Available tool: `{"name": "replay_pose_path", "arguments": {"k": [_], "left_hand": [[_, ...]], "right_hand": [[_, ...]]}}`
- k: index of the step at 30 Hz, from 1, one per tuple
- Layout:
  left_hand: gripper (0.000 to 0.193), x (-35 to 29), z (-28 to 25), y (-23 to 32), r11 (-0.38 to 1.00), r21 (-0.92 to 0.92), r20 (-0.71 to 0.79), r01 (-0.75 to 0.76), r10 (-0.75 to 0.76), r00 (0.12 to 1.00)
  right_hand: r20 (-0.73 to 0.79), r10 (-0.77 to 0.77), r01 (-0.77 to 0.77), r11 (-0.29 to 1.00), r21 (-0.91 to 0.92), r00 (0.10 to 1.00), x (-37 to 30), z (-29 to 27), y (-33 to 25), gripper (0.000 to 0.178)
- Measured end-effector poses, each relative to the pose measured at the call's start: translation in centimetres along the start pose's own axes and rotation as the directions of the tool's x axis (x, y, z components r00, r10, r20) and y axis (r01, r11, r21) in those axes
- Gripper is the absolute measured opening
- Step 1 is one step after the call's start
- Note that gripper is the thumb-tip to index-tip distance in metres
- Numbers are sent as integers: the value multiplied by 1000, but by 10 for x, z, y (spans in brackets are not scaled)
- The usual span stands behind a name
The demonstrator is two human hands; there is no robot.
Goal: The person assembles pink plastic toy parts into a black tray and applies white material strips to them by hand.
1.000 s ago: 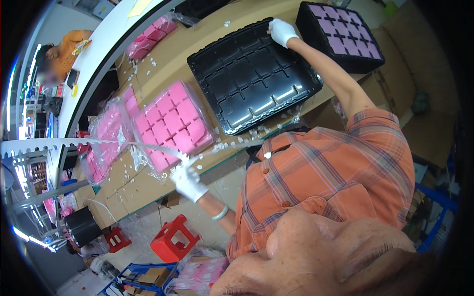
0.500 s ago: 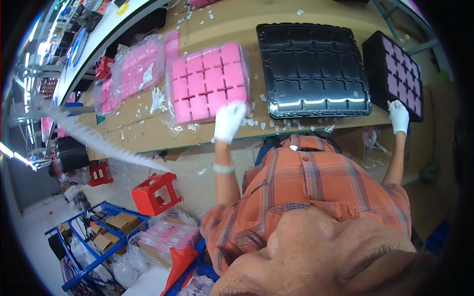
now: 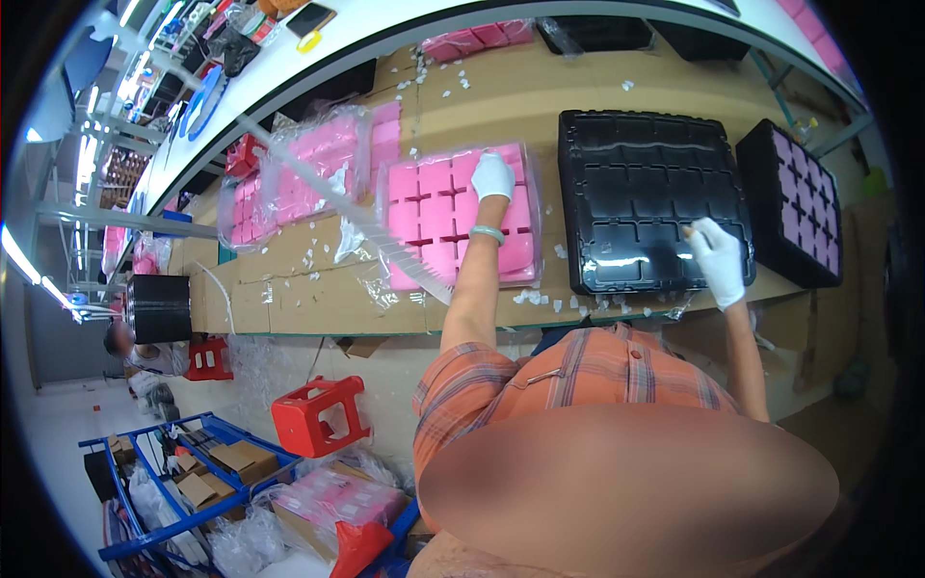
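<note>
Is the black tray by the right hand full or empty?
Empty: the black tray shows only bare black pockets. The right hand rests on its near edge.

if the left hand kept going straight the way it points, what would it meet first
The left hand already rests on the pink tray, pointing toward its far edge. Beyond that lie loose white scraps on the cardboard bench top, probably first.

Left arm: bare forearm, extended forward and nearly straight.
Left wrist: carries a pale green band.
Left hand [image 3: 492, 176]: white-gloved, palm down, fingers [image 3: 497, 162] together and lying flat.
Right arm: bare below an orange plaid short sleeve, reaching forward.
Right hand [image 3: 719, 258]: white-gloved, palm down, fingers [image 3: 701, 231] loosely curled; whether they grip anything cannot be told.
</note>
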State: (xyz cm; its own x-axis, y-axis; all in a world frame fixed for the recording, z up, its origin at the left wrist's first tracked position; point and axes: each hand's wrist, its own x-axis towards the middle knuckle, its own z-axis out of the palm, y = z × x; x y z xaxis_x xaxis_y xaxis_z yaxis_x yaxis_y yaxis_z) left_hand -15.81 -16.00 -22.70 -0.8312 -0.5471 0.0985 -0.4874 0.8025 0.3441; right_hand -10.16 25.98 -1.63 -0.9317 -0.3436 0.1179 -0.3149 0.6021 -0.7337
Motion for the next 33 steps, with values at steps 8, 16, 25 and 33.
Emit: {"name": "replay_pose_path", "arguments": {"k": [8,16,25,33], "left_hand": [[21,-24,-21,-4,989,50,-37,-136,138,990],[26,-23,-36,-30,946,-312,-77,-85,64,995],[28,-45,-74,-26,733,-680,-109,-26,-65,992],[24,-10,-124,-83,931,-232,-214,283,-332,918]], "right_hand": [[240,-230,187,964,191,943,51,97,-82,17],[309,-77,-37,937,348,948,106,195,-80,23],[442,55,-180,952,247,896,163,289,-82,49],[191,174,-183,983,33,966,162,317,-21,37]]}}
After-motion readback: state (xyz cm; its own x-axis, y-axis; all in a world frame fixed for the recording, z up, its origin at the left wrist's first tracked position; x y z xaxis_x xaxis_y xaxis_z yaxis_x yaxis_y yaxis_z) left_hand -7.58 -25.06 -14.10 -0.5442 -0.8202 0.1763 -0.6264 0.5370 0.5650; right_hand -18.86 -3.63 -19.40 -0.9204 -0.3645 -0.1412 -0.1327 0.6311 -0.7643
